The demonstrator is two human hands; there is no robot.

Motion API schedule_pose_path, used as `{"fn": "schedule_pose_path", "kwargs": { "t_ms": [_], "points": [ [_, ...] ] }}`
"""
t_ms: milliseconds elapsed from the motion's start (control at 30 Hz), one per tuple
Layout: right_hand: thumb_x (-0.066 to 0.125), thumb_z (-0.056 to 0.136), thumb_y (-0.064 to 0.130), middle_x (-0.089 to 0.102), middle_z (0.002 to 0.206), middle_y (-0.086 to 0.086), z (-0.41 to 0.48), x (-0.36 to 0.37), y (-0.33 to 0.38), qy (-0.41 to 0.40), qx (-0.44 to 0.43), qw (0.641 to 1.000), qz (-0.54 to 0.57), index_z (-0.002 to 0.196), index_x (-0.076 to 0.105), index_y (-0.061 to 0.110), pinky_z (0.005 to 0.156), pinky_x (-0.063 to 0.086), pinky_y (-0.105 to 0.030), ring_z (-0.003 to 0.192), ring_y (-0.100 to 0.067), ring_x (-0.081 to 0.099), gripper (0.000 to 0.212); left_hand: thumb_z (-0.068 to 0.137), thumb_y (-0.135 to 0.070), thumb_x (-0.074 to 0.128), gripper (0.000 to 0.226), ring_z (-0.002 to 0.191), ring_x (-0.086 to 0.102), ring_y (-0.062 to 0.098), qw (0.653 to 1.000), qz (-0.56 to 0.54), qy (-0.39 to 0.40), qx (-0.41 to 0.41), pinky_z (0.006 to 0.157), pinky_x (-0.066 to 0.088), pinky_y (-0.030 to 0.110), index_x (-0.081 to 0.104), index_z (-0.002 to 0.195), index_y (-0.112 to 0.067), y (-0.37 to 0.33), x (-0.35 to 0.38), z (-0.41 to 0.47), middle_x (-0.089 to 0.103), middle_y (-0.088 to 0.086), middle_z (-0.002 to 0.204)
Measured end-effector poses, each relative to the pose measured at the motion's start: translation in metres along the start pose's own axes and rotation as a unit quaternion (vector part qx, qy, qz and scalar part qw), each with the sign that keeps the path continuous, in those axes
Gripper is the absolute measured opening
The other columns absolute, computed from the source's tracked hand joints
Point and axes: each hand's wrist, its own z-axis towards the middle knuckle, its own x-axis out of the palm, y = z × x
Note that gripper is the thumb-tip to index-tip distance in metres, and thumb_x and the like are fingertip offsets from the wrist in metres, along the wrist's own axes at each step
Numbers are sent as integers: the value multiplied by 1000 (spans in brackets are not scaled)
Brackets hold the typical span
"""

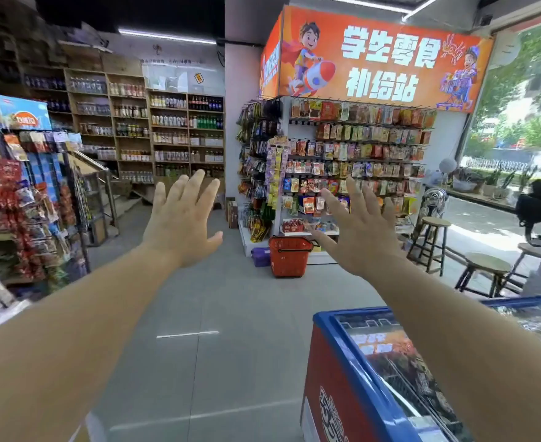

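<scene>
Both of my arms are stretched out ahead of me above the floor (224, 314). My left hand (179, 221) is open, fingers straight and spread, holding nothing. My right hand (363, 231) is just the same. Between them, farther off, a red basket (289, 256) stands on the floor against the bottom corner of the snack rack (352, 161). A freezer (368, 378) sits below my right arm.

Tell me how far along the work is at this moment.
Done: nothing visible. In hand: nothing; left hand and right hand are raised, open, empty. Left: all handling; the basket stands on the floor by the snack rack, apart from both hands.
</scene>
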Motion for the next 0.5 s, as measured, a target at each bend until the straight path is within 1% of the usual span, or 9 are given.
{"fn": "schedule_pose_path", "kwargs": {
  "t_ms": [67, 133, 200, 333, 400, 500],
  "points": [
    [28, 97, 77, -6, 173, -6, 25, 27, 10, 10, -3, 1000, -9, 162, 1, 43, 124, 8, -64, 158, -36, 1, 77, 91, -59, 63, 96, 156, 17, 36, 1000, -9, 10, -13, 126, 12, 63, 17, 165, -19, 10, 32, 20, 13, 12, 171],
    [28, 97, 77, -1, 173, -7, 52, 60, 17, 19, 1, 1000, -15, 162, 7, 42, 123, 11, -62, 158, -36, 5, 77, 91, -60, 61, 95, 156, 17, 35, 999, -11, 40, -22, 126, 13, 62, 15, 165, -21, 23, 70, 42, 14, 11, 171],
    [28, 97, 77, 4, 172, -7, 82, 97, 27, 50, 12, 999, -20, 162, 12, 40, 123, 11, -63, 158, -35, 6, 76, 91, -61, 61, 95, 156, 19, 35, 997, -23, 64, -25, 126, 15, 60, 16, 164, -22, 35, 108, 66, 14, 11, 171],
    [29, 97, 77, 1, 173, -5, 146, 162, 48, 146, 35, 988, -23, 163, 13, 39, 124, 8, -65, 159, -34, 2, 78, 92, -63, 61, 95, 155, 20, 34, 990, -41, 134, -11, 125, 18, 57, 14, 164, -23, 59, 182, 117, 13, 10, 171],
    [30, 97, 77, 1, 173, -5, 176, 190, 58, 163, 42, 985, -22, 163, 15, 37, 124, 9, -65, 159, -33, 2, 78, 93, -64, 59, 95, 156, 19, 33, 985, -43, 166, 4, 126, 17, 56, 11, 165, -25, 67, 218, 145, 12, 9, 172],
    [30, 97, 77, 4, 173, -6, 221, 236, 65, 177, 50, 983, -20, 163, 16, 37, 124, 10, -64, 158, -33, 5, 78, 92, -65, 60, 95, 155, 20, 32, 981, -49, 185, 21, 126, 20, 55, 14, 165, -24, 75, 272, 189, 15, 9, 171]
  ]
}}
